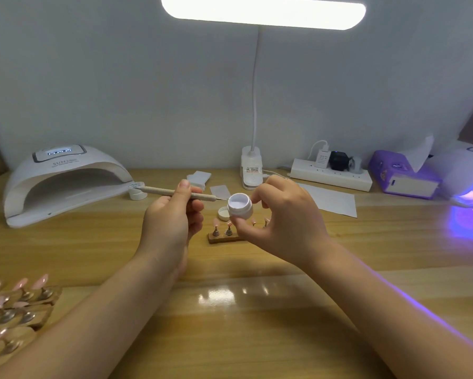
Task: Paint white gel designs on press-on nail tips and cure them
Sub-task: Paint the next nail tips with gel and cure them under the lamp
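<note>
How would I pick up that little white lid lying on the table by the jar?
Pinch the lid by its rim from above. It lies flat and low on the table, open side up, so only the thin edge offers hold. Come from its left; the right hand crowds the other side.

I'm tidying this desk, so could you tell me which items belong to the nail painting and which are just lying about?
In use: gel pot, brush, nail tips on stand, lid, curing lamp.
Lying about: tissue box, power strip, paper sheet.

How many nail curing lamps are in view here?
2: one white lamp at the desk's far left, unlit inside; another at the far right edge, glowing purple, partly cut off by the frame.
</note>
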A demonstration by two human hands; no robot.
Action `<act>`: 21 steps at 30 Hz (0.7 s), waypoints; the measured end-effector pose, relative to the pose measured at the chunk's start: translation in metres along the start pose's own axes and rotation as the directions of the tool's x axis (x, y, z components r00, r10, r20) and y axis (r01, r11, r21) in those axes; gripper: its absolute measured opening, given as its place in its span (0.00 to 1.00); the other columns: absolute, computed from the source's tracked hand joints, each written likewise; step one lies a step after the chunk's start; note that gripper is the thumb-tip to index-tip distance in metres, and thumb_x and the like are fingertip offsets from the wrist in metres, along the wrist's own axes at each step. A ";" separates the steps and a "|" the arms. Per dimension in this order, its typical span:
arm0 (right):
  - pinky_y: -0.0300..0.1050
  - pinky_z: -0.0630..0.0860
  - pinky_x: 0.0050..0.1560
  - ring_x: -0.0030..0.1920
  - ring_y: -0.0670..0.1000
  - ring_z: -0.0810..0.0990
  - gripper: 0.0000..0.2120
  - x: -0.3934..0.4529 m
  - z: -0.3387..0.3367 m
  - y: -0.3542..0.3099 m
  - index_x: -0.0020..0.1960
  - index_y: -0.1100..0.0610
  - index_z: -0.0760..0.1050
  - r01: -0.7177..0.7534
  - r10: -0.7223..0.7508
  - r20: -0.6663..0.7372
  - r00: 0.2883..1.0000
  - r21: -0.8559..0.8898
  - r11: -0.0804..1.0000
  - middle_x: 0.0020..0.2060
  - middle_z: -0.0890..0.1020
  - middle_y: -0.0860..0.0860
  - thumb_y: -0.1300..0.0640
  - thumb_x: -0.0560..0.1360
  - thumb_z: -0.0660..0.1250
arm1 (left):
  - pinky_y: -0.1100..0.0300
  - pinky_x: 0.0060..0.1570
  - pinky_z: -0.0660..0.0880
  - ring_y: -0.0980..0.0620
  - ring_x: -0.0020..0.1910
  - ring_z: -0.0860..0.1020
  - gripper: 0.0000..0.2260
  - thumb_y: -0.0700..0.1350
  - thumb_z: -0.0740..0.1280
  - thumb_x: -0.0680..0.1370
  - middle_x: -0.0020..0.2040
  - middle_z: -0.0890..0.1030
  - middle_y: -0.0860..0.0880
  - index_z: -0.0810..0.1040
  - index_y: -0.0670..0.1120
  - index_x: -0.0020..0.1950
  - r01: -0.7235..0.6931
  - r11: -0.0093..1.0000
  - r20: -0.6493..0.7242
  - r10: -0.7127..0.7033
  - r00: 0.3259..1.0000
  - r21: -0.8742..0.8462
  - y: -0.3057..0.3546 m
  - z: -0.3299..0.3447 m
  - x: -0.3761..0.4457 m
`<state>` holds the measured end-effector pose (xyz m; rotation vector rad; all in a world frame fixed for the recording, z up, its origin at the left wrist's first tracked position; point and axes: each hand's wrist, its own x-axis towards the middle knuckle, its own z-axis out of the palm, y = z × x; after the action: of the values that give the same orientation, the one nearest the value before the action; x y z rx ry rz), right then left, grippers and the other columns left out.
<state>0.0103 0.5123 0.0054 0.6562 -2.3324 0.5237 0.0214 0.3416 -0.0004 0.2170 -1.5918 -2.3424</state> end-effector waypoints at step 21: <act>0.41 0.65 0.34 0.39 0.44 0.73 0.16 -0.014 0.004 0.093 0.46 0.46 0.79 -0.632 0.595 0.359 0.719 -0.018 0.775 0.38 0.76 0.43 0.37 0.65 0.74 | 0.64 0.35 0.76 0.54 0.34 0.79 0.12 0.40 0.60 0.79 0.32 0.81 0.48 0.82 0.44 0.42 -0.127 0.992 -0.004 0.127 0.992 -0.019 -0.022 -0.019 0.008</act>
<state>-0.0360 0.5885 -0.0244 -0.0330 -2.8735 0.8925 0.0156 0.3298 -0.0278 0.1110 -1.5339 -2.2582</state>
